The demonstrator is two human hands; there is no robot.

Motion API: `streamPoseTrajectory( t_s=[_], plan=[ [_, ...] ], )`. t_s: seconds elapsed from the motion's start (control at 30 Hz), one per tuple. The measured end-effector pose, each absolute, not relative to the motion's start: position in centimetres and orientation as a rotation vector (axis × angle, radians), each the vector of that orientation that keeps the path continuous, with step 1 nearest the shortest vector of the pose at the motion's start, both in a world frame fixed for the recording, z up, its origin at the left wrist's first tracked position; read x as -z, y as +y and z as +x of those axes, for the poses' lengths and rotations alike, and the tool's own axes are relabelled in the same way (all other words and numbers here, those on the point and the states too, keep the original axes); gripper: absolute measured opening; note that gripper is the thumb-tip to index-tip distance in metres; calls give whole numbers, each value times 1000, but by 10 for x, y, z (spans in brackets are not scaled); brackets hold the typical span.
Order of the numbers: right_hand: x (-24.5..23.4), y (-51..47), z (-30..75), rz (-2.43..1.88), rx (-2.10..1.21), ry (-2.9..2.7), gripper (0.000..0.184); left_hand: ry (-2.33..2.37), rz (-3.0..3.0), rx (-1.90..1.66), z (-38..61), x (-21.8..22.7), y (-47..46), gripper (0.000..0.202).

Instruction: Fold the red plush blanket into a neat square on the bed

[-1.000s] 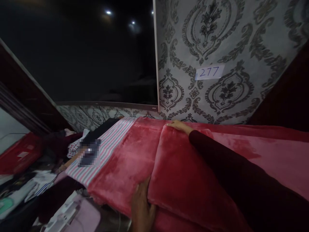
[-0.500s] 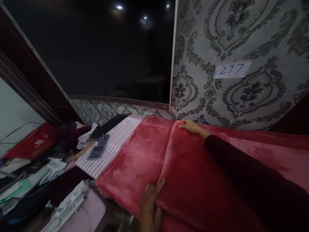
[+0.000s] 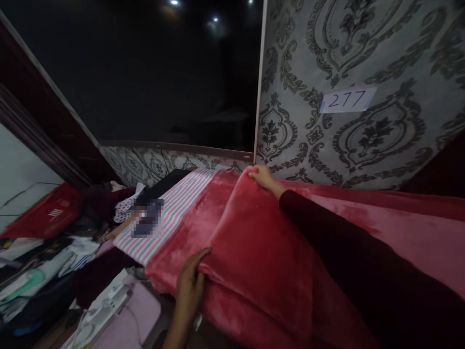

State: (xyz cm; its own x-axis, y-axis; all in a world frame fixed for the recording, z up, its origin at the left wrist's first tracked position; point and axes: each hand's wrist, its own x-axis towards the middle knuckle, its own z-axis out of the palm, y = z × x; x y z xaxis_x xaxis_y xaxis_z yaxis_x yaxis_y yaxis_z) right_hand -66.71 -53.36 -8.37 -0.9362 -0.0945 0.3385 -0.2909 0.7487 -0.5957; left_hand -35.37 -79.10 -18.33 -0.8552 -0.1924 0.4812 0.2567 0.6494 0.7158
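A plush red blanket (image 3: 254, 252) lies over a raised surface, its top layer folded toward the left. My left hand (image 3: 191, 281) pinches the near corner of that folded layer at the front edge. My right hand (image 3: 263, 177), in a dark maroon sleeve, grips the far corner of the same fold by the patterned wall. Under the blanket a red and grey striped cloth (image 3: 174, 208) shows at the left end.
A large dark screen (image 3: 152, 82) hangs on grey damask wallpaper with a paper label "277" (image 3: 347, 99). At the left are a red crate (image 3: 39, 213), heaped clothes and papers (image 3: 43, 271), and a pale pink object (image 3: 123, 320) below the blanket's edge.
Both hands have drawn the folded blanket layer leftward; its edge now sits closer to the striped cloth. My left hand went from lying flat to pinching the near corner.
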Motion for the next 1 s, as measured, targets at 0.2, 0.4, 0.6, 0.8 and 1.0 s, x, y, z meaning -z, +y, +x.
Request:
streamPoseTrajectory(
  t_s=[0.2,0.4,0.6,0.8,1.0],
  plan=[
    [131,-536,-660,398,-897,-2795,42,-2491,-91,1306,-346,170,-832,58],
    [110,-515,-630,497,-604,-2846,59,-2696,-404,1168,-433,86,-791,58],
    [120,-506,-585,441,-416,-2890,64,-3011,-651,644,-573,69,-681,60],
    [158,-457,-576,171,-165,-2991,69,-3058,-513,203,-604,130,-654,62],
    [176,-422,-574,10,-156,-2975,73,-3073,-496,184,-609,144,-659,66]
  ],
)
